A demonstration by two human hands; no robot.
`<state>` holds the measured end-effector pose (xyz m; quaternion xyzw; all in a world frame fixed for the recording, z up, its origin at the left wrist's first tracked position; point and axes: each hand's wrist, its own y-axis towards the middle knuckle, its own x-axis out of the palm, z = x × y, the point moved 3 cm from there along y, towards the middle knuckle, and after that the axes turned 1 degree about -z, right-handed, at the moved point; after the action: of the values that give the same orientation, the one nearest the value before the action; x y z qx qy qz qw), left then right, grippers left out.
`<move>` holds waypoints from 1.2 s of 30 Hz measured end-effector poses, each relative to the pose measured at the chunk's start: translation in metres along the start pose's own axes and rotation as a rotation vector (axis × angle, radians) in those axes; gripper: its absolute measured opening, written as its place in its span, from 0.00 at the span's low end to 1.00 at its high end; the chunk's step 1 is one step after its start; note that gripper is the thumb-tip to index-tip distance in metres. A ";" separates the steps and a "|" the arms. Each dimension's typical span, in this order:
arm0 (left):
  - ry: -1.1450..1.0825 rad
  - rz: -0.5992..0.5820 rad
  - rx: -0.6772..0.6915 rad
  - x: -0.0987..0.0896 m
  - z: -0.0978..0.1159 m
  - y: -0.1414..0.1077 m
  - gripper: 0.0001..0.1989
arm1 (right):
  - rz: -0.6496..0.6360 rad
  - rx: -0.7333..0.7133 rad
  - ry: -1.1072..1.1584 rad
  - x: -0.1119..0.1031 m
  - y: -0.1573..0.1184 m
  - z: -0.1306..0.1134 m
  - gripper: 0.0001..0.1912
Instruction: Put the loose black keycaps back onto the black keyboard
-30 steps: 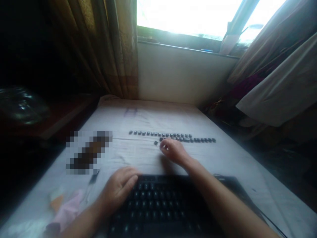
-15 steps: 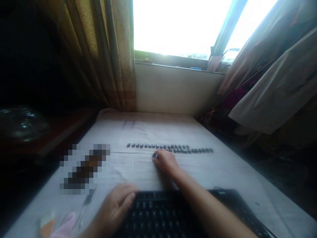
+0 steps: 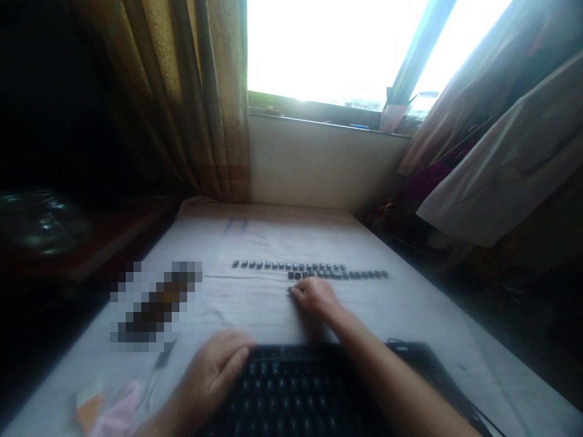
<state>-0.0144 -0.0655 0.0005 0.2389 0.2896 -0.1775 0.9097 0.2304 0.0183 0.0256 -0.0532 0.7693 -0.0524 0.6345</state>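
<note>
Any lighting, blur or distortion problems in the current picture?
Head view: the window is blown out to white; the upper left corner sinks to near black; the keyboard is dim, its legends unreadable; the right hand is soft, with a shadow below it on the cloth; a pixelated patch hides something at left.

The keyboard (image 3: 282, 394) is of black plastic, mostly matt in look; the loose keycaps (image 3: 266, 265) appear to be dark plastic with small glossy highlights. The sheet (image 3: 410, 321) beneath is of pale cloth, matt and lightly creased, and the curtain (image 3: 182, 91) of folded cloth with a soft sheen. The wall (image 3: 310, 164) looks smooth; the clear object (image 3: 43, 221) is glossy, its material uncertain.
</note>
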 end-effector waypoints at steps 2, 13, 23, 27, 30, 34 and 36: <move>-0.002 0.000 0.004 0.000 0.001 0.001 0.16 | 0.006 0.018 0.007 0.000 0.002 0.001 0.15; -0.009 0.012 0.000 -0.002 0.002 0.000 0.16 | 0.022 0.029 -0.026 -0.008 -0.003 0.018 0.15; -0.008 -0.038 -0.015 -0.001 0.001 0.001 0.16 | 0.103 -0.026 0.083 0.002 -0.014 0.012 0.13; -0.016 -0.040 -0.017 -0.002 0.003 0.000 0.17 | 0.130 -0.045 0.130 0.000 -0.015 0.009 0.09; -0.005 -0.033 -0.021 -0.002 0.002 0.000 0.17 | 0.120 -0.098 0.198 -0.002 -0.022 0.005 0.07; 0.056 -0.012 -0.041 -0.002 0.001 0.001 0.14 | 0.052 -0.221 0.384 -0.005 -0.045 -0.004 0.08; 0.087 0.002 -0.059 -0.002 0.004 0.004 0.14 | 0.015 -0.315 0.541 -0.006 -0.058 -0.008 0.08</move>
<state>-0.0125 -0.0645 0.0064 0.2198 0.3335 -0.1574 0.9032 0.2248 -0.0378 0.0416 -0.1293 0.9094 0.0598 0.3908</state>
